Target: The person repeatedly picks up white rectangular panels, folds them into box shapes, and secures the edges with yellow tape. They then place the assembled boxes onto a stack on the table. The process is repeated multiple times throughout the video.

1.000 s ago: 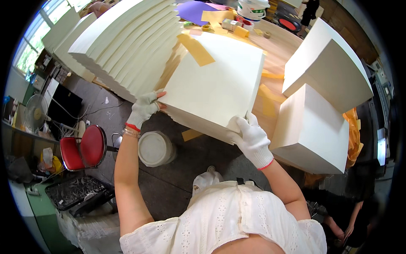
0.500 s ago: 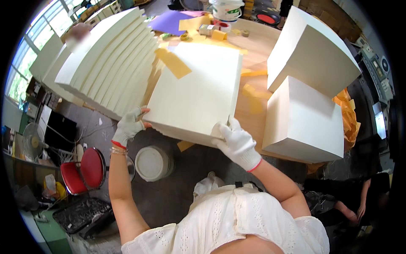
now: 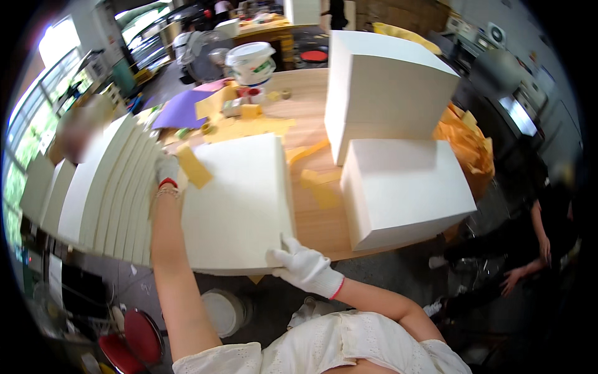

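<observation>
A broad white block (image 3: 233, 206), perhaps a stack of sheets, lies on the wooden table before me. My right hand (image 3: 306, 269), in a white glove with a red cuff, grips its near right corner. At the block's far left edge, my gloved left hand (image 3: 167, 169) reaches forward, beside a yellow paper strip (image 3: 194, 167) that lies over that edge. Its fingers are blurred and partly hidden. A row of upright white slabs (image 3: 103, 193) leans close together left of that arm.
Two large white blocks, a tall one (image 3: 389, 93) and a lower one (image 3: 411, 187), stand at right. Behind are purple paper (image 3: 182, 110), a white bucket (image 3: 250, 65) and tape rolls (image 3: 286, 94). An orange bag (image 3: 467, 146) and a person (image 3: 529, 237) are at right; a lidded bucket (image 3: 223, 313) stands below.
My left hand has left the block's near left corner and reached forward along its left side. The right hand stays at the near right corner. My view has tilted up and turned right.
</observation>
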`<state>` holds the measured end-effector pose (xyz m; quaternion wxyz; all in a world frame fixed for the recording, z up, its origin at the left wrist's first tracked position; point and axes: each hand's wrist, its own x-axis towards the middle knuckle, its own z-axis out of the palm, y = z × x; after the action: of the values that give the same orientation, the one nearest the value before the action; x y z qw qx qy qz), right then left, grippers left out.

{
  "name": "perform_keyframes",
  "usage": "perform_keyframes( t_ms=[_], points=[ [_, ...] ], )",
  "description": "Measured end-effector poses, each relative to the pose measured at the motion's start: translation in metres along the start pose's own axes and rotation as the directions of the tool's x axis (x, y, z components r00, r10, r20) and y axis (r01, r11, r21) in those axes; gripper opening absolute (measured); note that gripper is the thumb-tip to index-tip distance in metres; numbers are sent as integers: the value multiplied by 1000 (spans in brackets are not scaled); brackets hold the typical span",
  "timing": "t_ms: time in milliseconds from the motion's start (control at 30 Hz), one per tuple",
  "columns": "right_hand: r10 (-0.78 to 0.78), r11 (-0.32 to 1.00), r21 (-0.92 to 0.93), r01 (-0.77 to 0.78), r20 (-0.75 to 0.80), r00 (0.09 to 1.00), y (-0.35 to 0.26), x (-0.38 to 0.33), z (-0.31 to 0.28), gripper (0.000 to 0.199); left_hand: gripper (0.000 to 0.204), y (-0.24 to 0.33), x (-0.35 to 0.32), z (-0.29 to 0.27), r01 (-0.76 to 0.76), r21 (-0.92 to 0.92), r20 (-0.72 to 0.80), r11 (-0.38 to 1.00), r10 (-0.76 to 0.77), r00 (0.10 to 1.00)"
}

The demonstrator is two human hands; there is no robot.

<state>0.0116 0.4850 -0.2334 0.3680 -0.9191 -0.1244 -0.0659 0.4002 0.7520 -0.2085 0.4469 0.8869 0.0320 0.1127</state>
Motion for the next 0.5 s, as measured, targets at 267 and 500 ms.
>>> perform_keyframes(
  t_ms=[267, 500],
  points=[
    [199, 948, 256, -189, -16, 980, 44, -94, -56, 57, 23, 167, -109, 228, -782, 261, 454, 567, 643, 617],
    [528, 830, 340, -443, -222, 819, 109, -233, -129, 50, 28, 259, -201, 275, -831, 292, 625, 474, 563, 541]
  ],
)
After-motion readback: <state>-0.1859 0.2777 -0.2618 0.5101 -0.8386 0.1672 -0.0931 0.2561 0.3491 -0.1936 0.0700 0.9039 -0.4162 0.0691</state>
